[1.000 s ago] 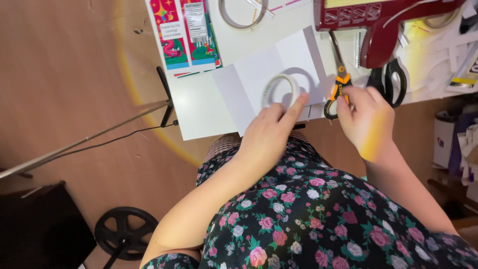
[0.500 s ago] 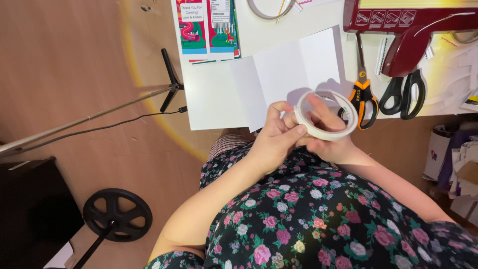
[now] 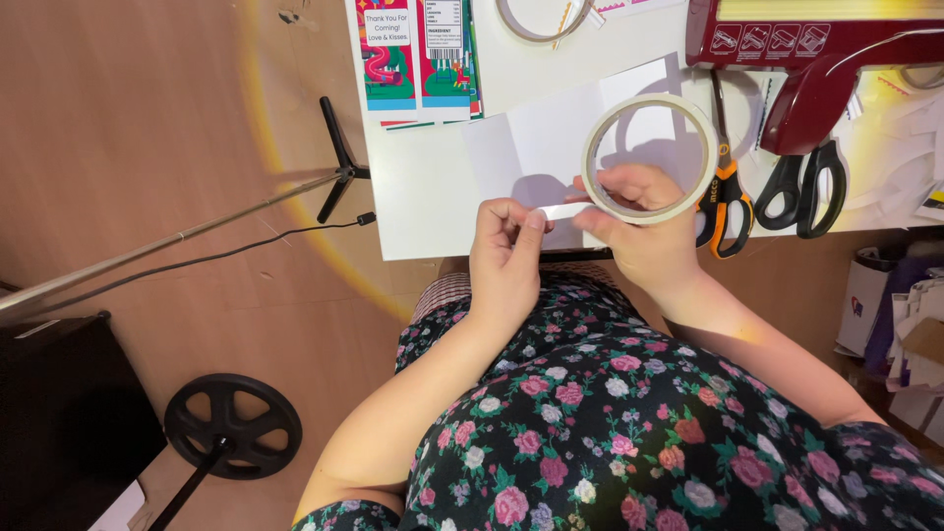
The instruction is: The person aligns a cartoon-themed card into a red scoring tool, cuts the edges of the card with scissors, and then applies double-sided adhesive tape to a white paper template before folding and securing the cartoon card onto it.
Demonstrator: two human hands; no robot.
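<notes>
The left hand was nearest the body, just past the flowered dress. Its thumb and forefinger pinched the free end of a tape strip. At 3 o'clock from it, the right hand gripped the tape roll, fingers curled around the lower rim, thumb pressed on the outer face. The roll was tilted up above the near edge of the white table. The strip ran taut between both hands. Beyond the hands, a folded white card lay flat on the table. At 3 o'clock from the roll lay orange-handled scissors, then black-handled scissors. At 12 o'clock, printed labels and a dark red tool occupied the far edge.
</notes>
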